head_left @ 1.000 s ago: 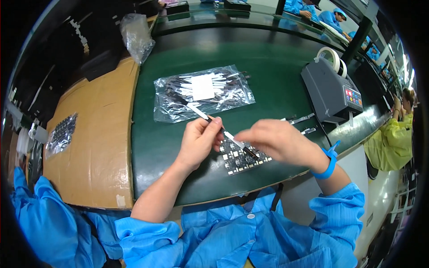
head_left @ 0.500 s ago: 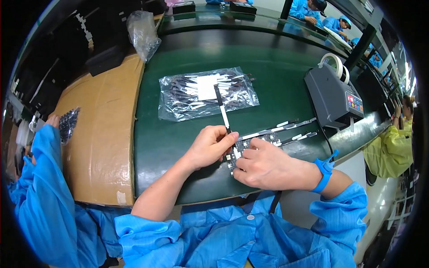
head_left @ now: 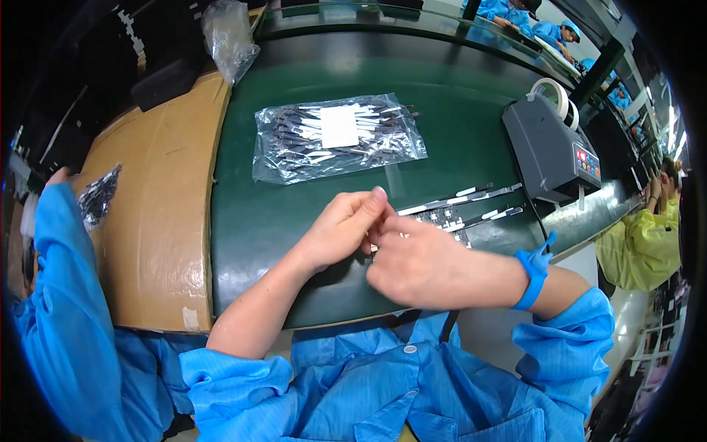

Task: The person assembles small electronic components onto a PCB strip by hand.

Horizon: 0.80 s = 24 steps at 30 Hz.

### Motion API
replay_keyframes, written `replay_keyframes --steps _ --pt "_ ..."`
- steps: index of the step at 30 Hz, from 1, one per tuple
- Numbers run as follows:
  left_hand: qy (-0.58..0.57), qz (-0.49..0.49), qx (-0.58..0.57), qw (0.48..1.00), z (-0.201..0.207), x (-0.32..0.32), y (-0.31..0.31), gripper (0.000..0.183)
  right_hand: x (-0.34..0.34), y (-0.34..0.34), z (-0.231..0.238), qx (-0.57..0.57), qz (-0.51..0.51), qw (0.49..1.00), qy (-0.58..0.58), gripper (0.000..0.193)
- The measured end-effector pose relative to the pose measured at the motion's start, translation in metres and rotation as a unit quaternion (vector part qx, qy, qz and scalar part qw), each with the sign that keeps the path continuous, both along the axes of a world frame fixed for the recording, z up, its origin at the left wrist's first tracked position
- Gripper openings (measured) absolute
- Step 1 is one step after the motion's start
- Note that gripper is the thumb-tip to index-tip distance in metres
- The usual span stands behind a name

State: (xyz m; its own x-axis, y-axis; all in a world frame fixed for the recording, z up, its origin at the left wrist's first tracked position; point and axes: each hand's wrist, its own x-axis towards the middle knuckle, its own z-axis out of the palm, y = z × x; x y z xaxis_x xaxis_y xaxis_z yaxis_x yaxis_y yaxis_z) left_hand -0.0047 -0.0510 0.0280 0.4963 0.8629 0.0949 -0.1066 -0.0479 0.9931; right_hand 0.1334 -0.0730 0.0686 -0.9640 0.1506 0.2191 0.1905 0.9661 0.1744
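Note:
My left hand [head_left: 342, 227] and my right hand [head_left: 421, 261] meet over the near part of the table. The left thumb and forefinger are pinched together, and the right fingers are curled in against them. Whatever they grip is mostly hidden; a bit of circuit board shows below the fingers. Beyond and beside my right hand lie dark circuit boards [head_left: 444, 216] with black-and-white flat cables [head_left: 487, 216] stretching right. A faint pale strip [head_left: 394, 180] shows on the table just past my fingertips.
A clear bag of flat cables [head_left: 294, 140] lies ahead. A grey tape dispenser [head_left: 541, 151] stands at the right. At the left are a cardboard box [head_left: 158, 221], a small silvery bag [head_left: 99, 197] and a co-worker's blue sleeve [head_left: 62, 258].
The black-and-white flat cable that stood up from my left hand is out of sight. My right hand has shifted left against my left hand. The co-worker's hand has moved off the small bag.

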Motion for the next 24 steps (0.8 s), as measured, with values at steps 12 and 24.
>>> replay_keyframes --steps 12,24 --pt "0.029 -0.011 -0.040 0.999 0.006 0.000 -0.006 0.029 0.036 0.045 0.029 -0.478 -0.251 0.837 0.083 0.018" --pt "0.000 0.023 -0.010 1.000 0.005 0.002 -0.006 0.013 0.031 0.046 0.016 -0.532 -0.271 0.796 0.100 0.017"
